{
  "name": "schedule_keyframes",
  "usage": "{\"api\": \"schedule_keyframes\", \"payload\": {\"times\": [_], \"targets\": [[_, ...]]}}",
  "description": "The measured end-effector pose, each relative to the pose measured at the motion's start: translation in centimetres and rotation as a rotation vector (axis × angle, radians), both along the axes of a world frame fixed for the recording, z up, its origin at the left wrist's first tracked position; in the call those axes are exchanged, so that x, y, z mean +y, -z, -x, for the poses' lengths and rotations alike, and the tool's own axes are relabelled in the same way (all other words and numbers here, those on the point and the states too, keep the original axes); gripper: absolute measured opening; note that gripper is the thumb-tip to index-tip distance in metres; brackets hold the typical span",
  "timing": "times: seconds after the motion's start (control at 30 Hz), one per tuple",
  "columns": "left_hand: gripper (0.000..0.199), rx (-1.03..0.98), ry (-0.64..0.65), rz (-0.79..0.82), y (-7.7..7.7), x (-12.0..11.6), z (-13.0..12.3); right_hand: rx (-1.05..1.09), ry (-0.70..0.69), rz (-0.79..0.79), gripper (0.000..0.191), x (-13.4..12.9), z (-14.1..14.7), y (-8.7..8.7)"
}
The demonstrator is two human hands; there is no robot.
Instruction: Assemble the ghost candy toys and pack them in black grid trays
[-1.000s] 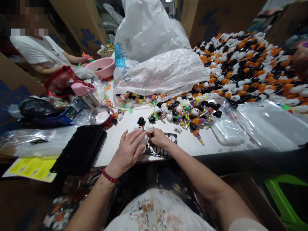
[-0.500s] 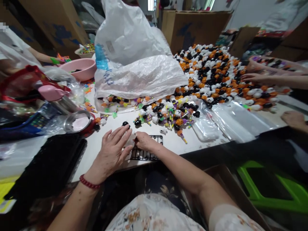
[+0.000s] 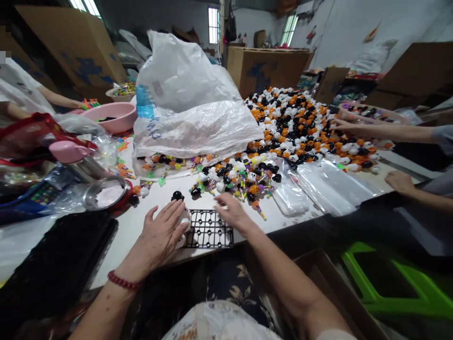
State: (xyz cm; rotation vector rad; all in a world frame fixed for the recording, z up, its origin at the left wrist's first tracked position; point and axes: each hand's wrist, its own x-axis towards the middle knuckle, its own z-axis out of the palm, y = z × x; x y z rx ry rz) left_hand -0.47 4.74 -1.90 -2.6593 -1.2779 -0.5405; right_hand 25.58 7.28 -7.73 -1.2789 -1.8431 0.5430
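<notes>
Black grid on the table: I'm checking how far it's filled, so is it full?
Not full: the black grid shows open squares. White figures crowd its left edge; the left hand partly hides them.

Dim Workroom, Pale Light

Bright, barred rectangular windows [image 3: 214, 26] punctuate the dim background while soft light falls across the flat white tabletop [image 3: 129, 226], its underside lost in deep shadow. Glare streaks the clear, flat plastic bags [image 3: 332, 184]. Wide-angle distortion stretches the bright-green plastic stool [image 3: 389, 306] at right, and blur softens the stacked black plastic trays [image 3: 53, 250] at lower left.
</notes>
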Motion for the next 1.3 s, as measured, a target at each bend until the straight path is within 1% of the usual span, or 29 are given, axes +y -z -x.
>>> {"api": "schedule_keyframes", "payload": {"times": [0.07, 0.1, 0.13, 0.17, 0.2, 0.23, 0.27, 0.33, 0.4, 0.43, 0.5, 0.57, 0.63, 0.67, 0.7, 0.73, 0.8, 0.9, 1.03, 1.17, 1.3], "targets": [[0.049, -0.006, 0.002, 0.019, -0.1, -0.1, 0.1, -0.132, 0.348, -0.089, 0.022, -0.4, -5.2, -0.6], [0.049, -0.006, 0.005, 0.028, -0.1, -0.1, 0.1, -0.229, 0.494, -0.104, 0.025, -0.5, -7.6, -0.7], [0.049, -0.006, 0.007, 0.034, -0.2, 0.0, 0.1, -0.334, 0.596, -0.104, 0.028, -0.5, -9.7, -0.6], [0.049, -0.007, 0.009, 0.038, -0.3, 0.0, 0.1, -0.428, 0.658, -0.088, 0.029, -0.4, -11.5, -0.5], [0.049, -0.008, 0.011, 0.039, -0.4, 0.1, 0.1, -0.512, 0.681, -0.062, 0.029, -0.2, -12.9, -0.3], [0.049, -0.01, 0.013, 0.039, -0.5, 0.2, 0.0, -0.577, 0.675, -0.036, 0.028, 0.0, -13.8, -0.2], [0.048, -0.011, 0.014, 0.04, -0.6, 0.3, -0.2, -0.621, 0.651, -0.014, 0.025, 0.2, -14.4, 0.0], [0.048, -0.003, 0.014, 0.054, -0.9, 0.2, -0.4, -0.639, 0.587, -0.006, 0.019, 0.6, -14.6, 0.1], [0.047, 0.016, 0.007, 0.087, -1.2, 0.1, -0.7, -0.587, 0.544, -0.042, 0.019, 0.9, -13.6, -0.1], [0.047, 0.028, 0.001, 0.11, -1.4, 0.0, -0.7, -0.545, 0.525, -0.058, 0.021, 0.9, -12.6, -0.3], [0.047, 0.047, -0.015, 0.156, -1.6, -0.2, -0.8, -0.393, 0.459, -0.031, 0.022, 0.9, -9.7, -0.5], [0.048, 0.056, -0.025, 0.193, -1.7, -0.3, -0.8, -0.135, 0.319, 0.101, 0.022, 0.6, -5.6, -0.3], [0.049, 0.051, -0.028, 0.218, -1.7, -0.4, -0.8, 0.175, 0.121, 0.284, 0.021, 0.5, -0.9, 0.1], [0.05, 0.044, -0.027, 0.228, -1.8, -0.4, -0.8, 0.289, 0.028, 0.373, 0.019, 0.6, 1.3, 0.4], [0.05, 0.035, -0.027, 0.237, -1.8, -0.3, -0.7, 0.344, -0.031, 0.426, 0.018, 0.8, 3.2, 0.7], [0.051, 0.027, -0.026, 0.245, -1.9, -0.3, -0.7, 0.358, -0.073, 0.44, 0.017, 1.2, 4.8, 1.0], [0.051, 0.015, -0.023, 0.255, -1.9, -0.3, -0.7, 0.326, -0.096, 0.428, 0.017, 2.2, 7.0, 1.5], [0.052, 0.008, -0.022, 0.269, -2.0, -0.4, -0.7, 0.216, -0.091, 0.371, 0.013, 3.4, 8.0, 1.5], [0.053, 0.004, -0.029, 0.291, -2.0, -0.5, -0.8, 0.074, -0.098, 0.281, 0.013, 3.8, 7.8, 1.3], [0.053, -0.002, -0.016, 0.266, -1.9, -0.5, -0.8, 0.049, -0.059, 0.292, 0.009, 3.9, 7.6, 1.1], [0.052, -0.006, -0.019, 0.263, -1.9, -0.2, -0.7, 0.034, -0.106, 0.268, 0.01, 4.1, 7.6, 0.6]]}}
